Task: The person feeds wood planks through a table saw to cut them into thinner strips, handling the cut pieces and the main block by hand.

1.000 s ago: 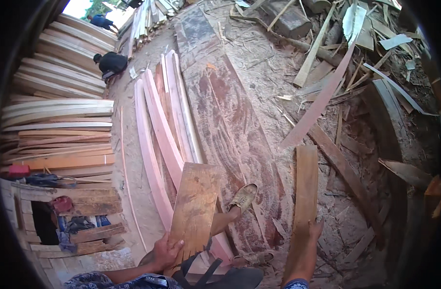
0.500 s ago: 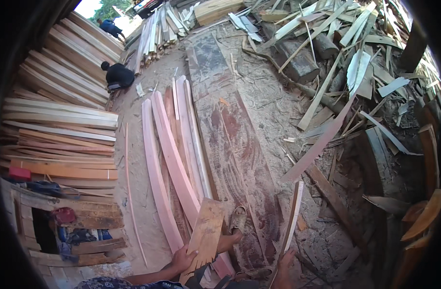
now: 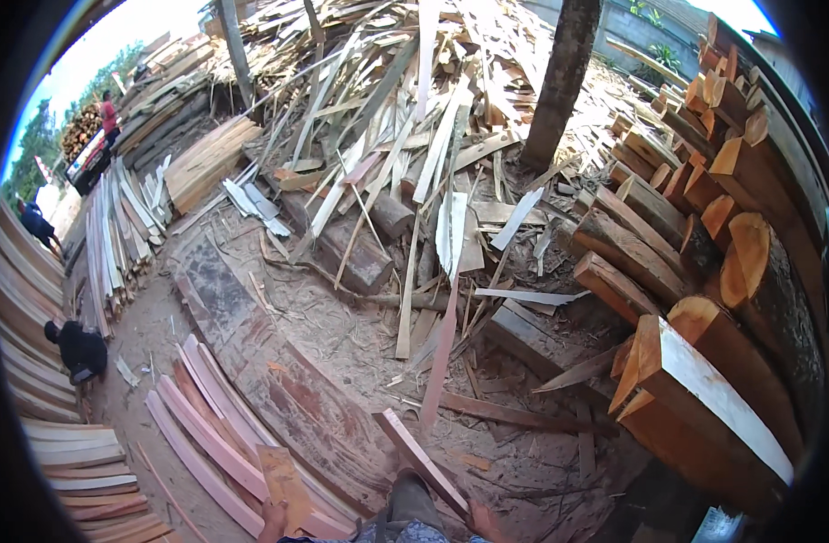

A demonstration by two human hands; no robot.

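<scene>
At the lower edge my left hand (image 3: 274, 519) is closed on the side of a short, flat brown board (image 3: 285, 484). That board overlaps the near part of several long pinkish planks (image 3: 213, 443) lying on the ground. On the right, my right hand (image 3: 483, 520) grips the near end of a narrow wooden plank (image 3: 423, 463), pale pink along its edge. This plank slants up and to the left, away from the hand. My legs show between the two hands.
A wide dusty slab (image 3: 310, 389) lies ahead. Offcuts pile up (image 3: 414, 54) beyond it, with a post (image 3: 559, 90). Squared logs (image 3: 704, 398) are stacked at right, planks (image 3: 75, 457) at left. A person in dark clothes (image 3: 77, 351) crouches by the left stack.
My view has swung to the right and up, bringing the log stack and more of the offcut pile in. Both hands keep hold of their pieces; the narrow plank now leans leftward.
</scene>
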